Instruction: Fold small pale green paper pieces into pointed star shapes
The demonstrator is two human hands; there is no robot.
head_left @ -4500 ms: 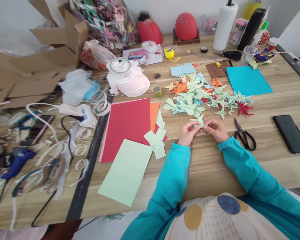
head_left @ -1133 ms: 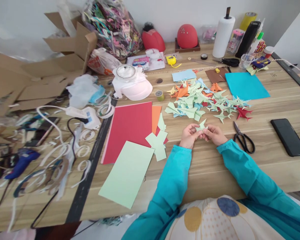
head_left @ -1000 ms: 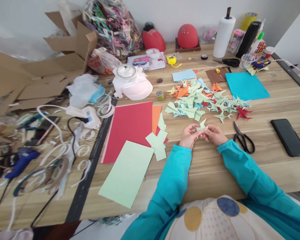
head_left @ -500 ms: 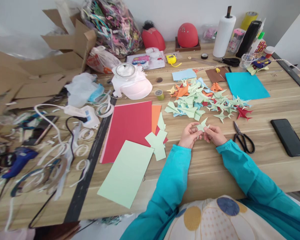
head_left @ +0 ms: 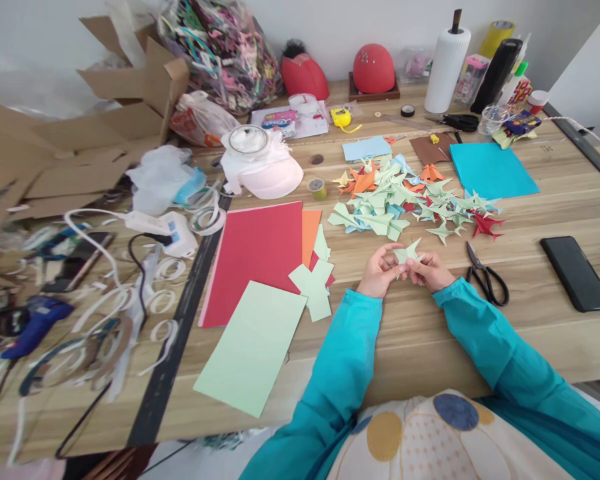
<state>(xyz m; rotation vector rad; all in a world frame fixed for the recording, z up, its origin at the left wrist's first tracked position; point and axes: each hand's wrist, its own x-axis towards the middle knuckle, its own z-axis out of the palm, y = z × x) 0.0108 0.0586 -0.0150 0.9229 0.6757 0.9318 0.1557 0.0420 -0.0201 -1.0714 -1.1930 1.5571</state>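
Between my two hands is a small pale green folded paper piece (head_left: 407,253) with pointed tips. My left hand (head_left: 381,270) pinches its left side, and my right hand (head_left: 429,270) pinches its right lower edge, the fingertips nearly meeting. Some of its lower part is hidden behind my fingers. Just beyond lies a pile of folded paper shapes (head_left: 380,193) in green, orange, blue and red. A pair of black-handled scissors (head_left: 486,277) rests to the right of my right hand. On the left are cross-shaped green paper cutouts (head_left: 316,288).
A green sheet (head_left: 253,350) and a red sheet (head_left: 263,260) lie left of my arms. To the right is a black phone (head_left: 577,273); behind it, a turquoise sheet (head_left: 494,170). Cords, paper strips and a blue glue gun (head_left: 37,323) clutter the far left.
The folded paper has turned slightly in my fingers, and its tips show at a different angle. Both hands stay in almost the same place. The view has shifted very slightly.
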